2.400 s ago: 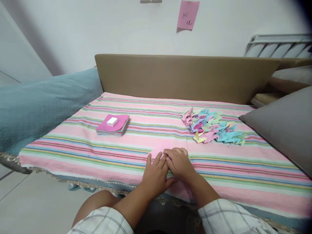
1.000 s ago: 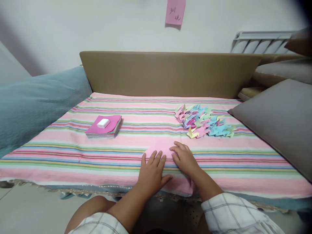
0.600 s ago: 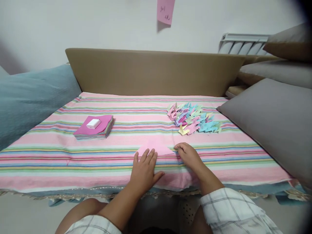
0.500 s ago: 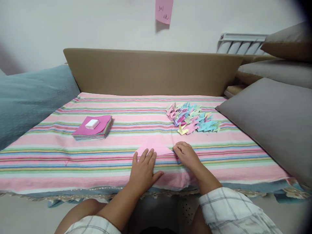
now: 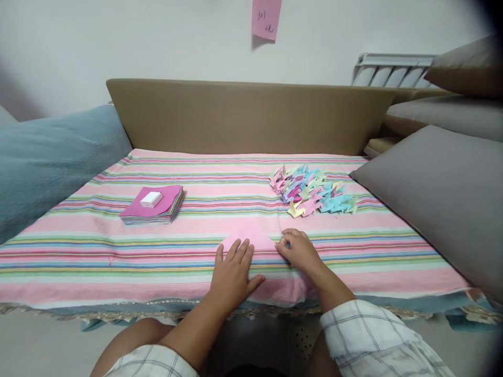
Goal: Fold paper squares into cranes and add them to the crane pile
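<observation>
A pink sheet of origami paper (image 5: 247, 238), folded into a triangle, lies on the striped cloth in front of me. My left hand (image 5: 231, 269) rests flat across its lower left part, fingers spread and thumb out to the side. At the triangle's right corner, my right hand (image 5: 298, 250) is closed, with thumb and forefinger pinched at the corner. The very tip of that corner is hidden by the fingers. Beyond the right hand sits a cluster of folded paper cranes (image 5: 310, 191) in pink, blue, green, yellow and purple.
On the left, a stack of coloured paper (image 5: 173, 209) has a small white block (image 5: 151, 199) on top. A blue-covered cushion (image 5: 58, 162) borders the left side, grey cushions (image 5: 444, 193) the right. A brown backrest (image 5: 251, 118) stands behind the striped cloth (image 5: 78, 262).
My right hand has shifted slightly left along the paper's right corner, with finger and thumb bent into a rounder pinch. The left hand stays on the paper. The view has moved slightly.
</observation>
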Demonstrator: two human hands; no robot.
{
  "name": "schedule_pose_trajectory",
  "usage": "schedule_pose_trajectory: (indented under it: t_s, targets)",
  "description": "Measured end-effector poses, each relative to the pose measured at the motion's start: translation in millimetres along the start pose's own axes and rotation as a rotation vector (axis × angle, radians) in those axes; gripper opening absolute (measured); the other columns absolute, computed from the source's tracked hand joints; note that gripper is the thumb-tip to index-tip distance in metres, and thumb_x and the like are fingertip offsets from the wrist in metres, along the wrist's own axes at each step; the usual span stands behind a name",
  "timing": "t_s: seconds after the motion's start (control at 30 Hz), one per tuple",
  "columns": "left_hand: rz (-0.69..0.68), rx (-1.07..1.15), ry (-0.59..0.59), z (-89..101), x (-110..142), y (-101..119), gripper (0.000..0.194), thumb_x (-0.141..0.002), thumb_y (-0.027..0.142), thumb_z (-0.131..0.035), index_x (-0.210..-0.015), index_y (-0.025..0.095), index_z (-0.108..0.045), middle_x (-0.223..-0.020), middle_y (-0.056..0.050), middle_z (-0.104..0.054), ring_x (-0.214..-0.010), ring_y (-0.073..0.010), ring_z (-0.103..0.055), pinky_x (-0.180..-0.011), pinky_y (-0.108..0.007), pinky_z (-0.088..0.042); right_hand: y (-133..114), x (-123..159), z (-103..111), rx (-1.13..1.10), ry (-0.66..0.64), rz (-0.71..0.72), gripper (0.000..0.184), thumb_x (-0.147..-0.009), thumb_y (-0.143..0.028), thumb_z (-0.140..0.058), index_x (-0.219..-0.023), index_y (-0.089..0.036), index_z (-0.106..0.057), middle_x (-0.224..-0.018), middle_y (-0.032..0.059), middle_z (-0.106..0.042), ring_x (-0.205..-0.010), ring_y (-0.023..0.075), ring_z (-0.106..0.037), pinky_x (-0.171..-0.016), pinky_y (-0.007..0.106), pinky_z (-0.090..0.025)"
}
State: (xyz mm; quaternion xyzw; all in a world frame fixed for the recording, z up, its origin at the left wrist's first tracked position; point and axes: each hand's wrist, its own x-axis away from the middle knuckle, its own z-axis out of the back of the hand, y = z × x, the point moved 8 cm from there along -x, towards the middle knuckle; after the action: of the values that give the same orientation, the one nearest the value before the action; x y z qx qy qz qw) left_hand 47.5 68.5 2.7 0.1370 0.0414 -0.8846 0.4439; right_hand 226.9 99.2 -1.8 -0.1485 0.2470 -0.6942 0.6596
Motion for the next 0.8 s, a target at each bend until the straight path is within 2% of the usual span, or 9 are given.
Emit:
schedule_pose_trajectory:
  t_s: [0.07,0.17,0.27,0.33,0.5,0.8]
  targets:
    - [0.001,0.0,0.0,0.5,-0.1,0.4,0.067,-0.081,0.061,-0.042,-0.135,0.023,-0.04,-0.142,-0.009,-0.041,-0.131,-0.0303,-0.034,-0.107,-0.057,-0.019,-3.1,0.9,3.4,-0.023,0.053,0.051,0.009,-0.074,-0.024,-0.057,-0.073,-0.019,-0.064,-0.105,0.0067,-0.06,-0.105,0.0217,-0.05,-0.093,0.036,-0.036]
    - [0.002,0.002,-0.001,0.7,-0.3,0.8,0.066,-0.081,0.061,-0.044,-0.135,0.023,-0.041,-0.142,-0.009,-0.041,-0.131,-0.0308,-0.035,-0.106,-0.058,-0.02,-18.4,7.4,8.0,-0.052,0.141,0.182,0.022,-0.076,-0.018,-0.052,-0.093,-0.021,-0.067,-0.116,0.0081,-0.055,-0.109,0.0228,-0.047,-0.095,0.039,-0.036]
    - [0.003,0.005,-0.005,0.1,-0.2,0.8,0.066,-0.081,0.061,-0.044,-0.134,0.023,-0.042,-0.142,-0.008,-0.041,-0.13,-0.0307,-0.035,-0.106,-0.058,-0.021,-38.7,15.8,-1.2,-0.008,0.092,0.325,0.035,-0.078,-0.013,-0.048,-0.105,-0.025,-0.067,-0.133,0.008,-0.045,-0.119,0.0246,-0.039,-0.099,0.043,-0.033]
    - [0.003,0.007,-0.006,-0.4,-0.1,0.5,0.066,-0.081,0.061,-0.044,-0.134,0.023,-0.042,-0.143,-0.008,-0.04,-0.131,-0.0306,-0.034,-0.106,-0.059,-0.021,-46.0,19.1,-10.3,0.043,0.035,0.367,0.042,-0.077,-0.009,-0.047,-0.111,-0.027,-0.065,-0.14,0.0074,-0.039,-0.125,0.0253,-0.034,-0.101,0.045,-0.03]
    - [0.001,0.015,-0.006,-0.9,0.2,0.1,0.067,-0.081,0.062,-0.042,-0.134,0.022,-0.041,-0.143,-0.008,-0.039,-0.131,-0.0307,-0.034,-0.106,-0.06,-0.02,-42.2,19.1,-19.6,0.117,-0.032,0.341,0.045,-0.076,-0.008,-0.049,-0.112,-0.031,-0.065,-0.142,0.0061,-0.038,-0.127,0.0253,-0.032,-0.103,0.045,-0.028]
    - [-0.002,0.013,0.007,-0.5,0.3,0.4,0.066,-0.081,0.062,-0.042,-0.135,0.023,-0.04,-0.142,-0.008,-0.041,-0.131,-0.0305,-0.034,-0.106,-0.058,-0.019,-17.4,14.4,-4.1,0.202,-0.06,0.195,0.039,-0.076,-0.01,-0.05,-0.096,-0.035,-0.072,-0.134,0.0023,-0.05,-0.123,0.0237,-0.04,-0.1,0.043,-0.029]
